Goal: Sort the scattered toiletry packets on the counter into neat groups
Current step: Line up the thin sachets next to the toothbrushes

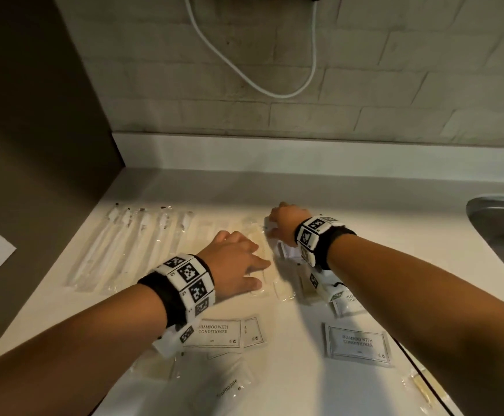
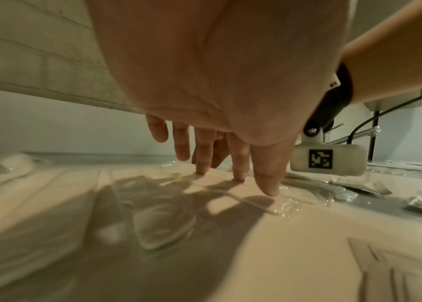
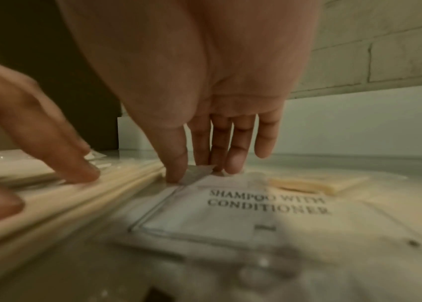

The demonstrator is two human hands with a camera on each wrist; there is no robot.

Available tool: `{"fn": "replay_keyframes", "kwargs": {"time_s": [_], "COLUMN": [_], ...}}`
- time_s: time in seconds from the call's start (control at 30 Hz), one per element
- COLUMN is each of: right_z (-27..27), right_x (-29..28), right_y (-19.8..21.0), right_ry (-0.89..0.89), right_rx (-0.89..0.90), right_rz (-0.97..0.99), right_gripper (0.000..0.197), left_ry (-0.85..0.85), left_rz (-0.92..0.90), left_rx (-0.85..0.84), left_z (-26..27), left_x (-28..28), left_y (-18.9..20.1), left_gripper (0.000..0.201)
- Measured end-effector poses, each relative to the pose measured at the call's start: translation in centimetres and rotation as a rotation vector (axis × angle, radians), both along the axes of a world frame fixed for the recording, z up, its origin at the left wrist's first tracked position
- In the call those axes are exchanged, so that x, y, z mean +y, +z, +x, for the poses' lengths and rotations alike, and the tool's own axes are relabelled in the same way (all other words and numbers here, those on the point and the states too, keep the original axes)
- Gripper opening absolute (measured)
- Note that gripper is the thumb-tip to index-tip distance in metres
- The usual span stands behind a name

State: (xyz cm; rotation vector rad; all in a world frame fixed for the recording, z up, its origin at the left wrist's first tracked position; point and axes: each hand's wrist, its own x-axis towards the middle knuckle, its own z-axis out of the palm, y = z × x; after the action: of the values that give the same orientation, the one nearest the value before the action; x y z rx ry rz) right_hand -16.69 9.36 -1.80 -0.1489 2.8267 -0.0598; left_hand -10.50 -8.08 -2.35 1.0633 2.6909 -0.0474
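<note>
sink [image 1: 503, 217] cut off, toothpaste packet [image 1: 229, 385] lettering blurred

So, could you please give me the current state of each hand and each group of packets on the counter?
left hand: open, fingertips pressing a clear long packet flat.
right hand: open, fingertips touching the far corner of a shampoo sachet.
toothbrush packets: side by side in a neat row, far left.
shampoo sachets: flat, still scattered near the front edge.
toothpaste packet: flat, unsorted, nearest the front.
</note>
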Motion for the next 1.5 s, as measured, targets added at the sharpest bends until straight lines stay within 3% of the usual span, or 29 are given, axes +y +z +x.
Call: {"fn": "replay_keyframes", "kwargs": {"time_s": [0.2,0.43,0.53,0.6,0.7,0.77,1.0,1.3,1.5], "right_z": [0.1,4.2,5.9,7.0,8.7,9.3,9.9,10.2,9.8], "right_x": [2.6,6.4,5.8,4.2,1.5,0.4,2.2,2.4,1.5], "right_y": [0.4,2.1,2.7,2.9,2.4,1.7,0.3,0.4,1.0], "right_ry": [-0.141,-0.234,-0.154,0.007,0.284,0.351,0.22,0.236,0.273], "right_rx": [0.028,-0.042,0.103,0.168,0.057,0.004,0.024,-0.019,0.043], "right_rz": [-0.055,-0.022,-0.099,-0.16,-0.087,0.026,0.044,0.028,-0.026], "right_gripper": [0.024,0.031,0.04,0.04,0.041,0.043,0.055,0.061,0.064], "left_ry": [0.053,0.069,0.07,0.078,0.07,0.057,0.048,0.024,0.105], "left_rz": [0.06,0.143,0.14,0.115,0.076,0.063,0.112,0.079,0.119], "left_rx": [-0.042,-0.039,0.01,0.018,0.022,0.027,0.007,-0.016,0.056], "left_z": [-0.7,-1.0,-0.9,-0.9,-0.7,-0.5,-0.2,0.1,-0.9], "left_x": [-0.8,-0.1,0.3,0.4,0.4,0.3,0.2,1.5,-0.5], "left_y": [-0.1,0.1,0.2,0.1,-0.2,-0.2,-0.5,0.0,0.2], "left_gripper": [0.045,0.04,0.045,0.049,0.05,0.048,0.044,0.045,0.054]}}
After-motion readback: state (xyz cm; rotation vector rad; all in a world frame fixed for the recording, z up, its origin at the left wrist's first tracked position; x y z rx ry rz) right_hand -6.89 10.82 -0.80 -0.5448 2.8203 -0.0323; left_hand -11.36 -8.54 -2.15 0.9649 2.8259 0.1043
